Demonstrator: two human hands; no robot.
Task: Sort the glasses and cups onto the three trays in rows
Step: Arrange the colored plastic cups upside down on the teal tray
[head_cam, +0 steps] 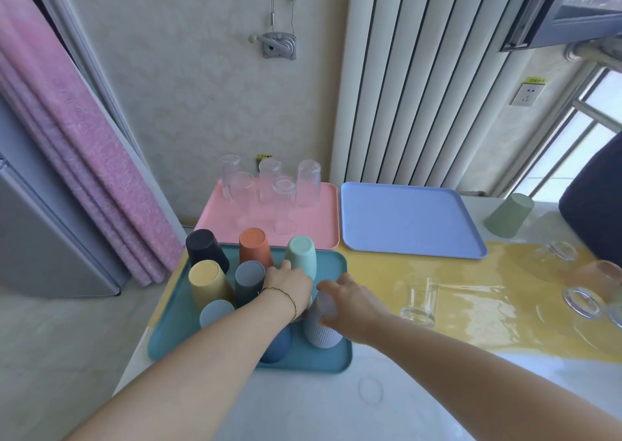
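STEP: seating ribbed grey cup (321,323) on teal tray (313,361) | right hand (350,301) wrapped around it | left hand (289,284) grip unclear | NEXT: likely release, fetch desk (336,407) glassware

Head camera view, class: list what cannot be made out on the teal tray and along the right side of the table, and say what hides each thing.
- Dark blue cup on the teal tray: mostly covered by the left forearm.
- Left hand fingertips: hidden behind the hand, so any grip is unclear.
- Lilac ribbed cup: top covered by the right hand.
- Clear glasses at right: blurred by glare, one cut off by the frame edge; count uncertain.
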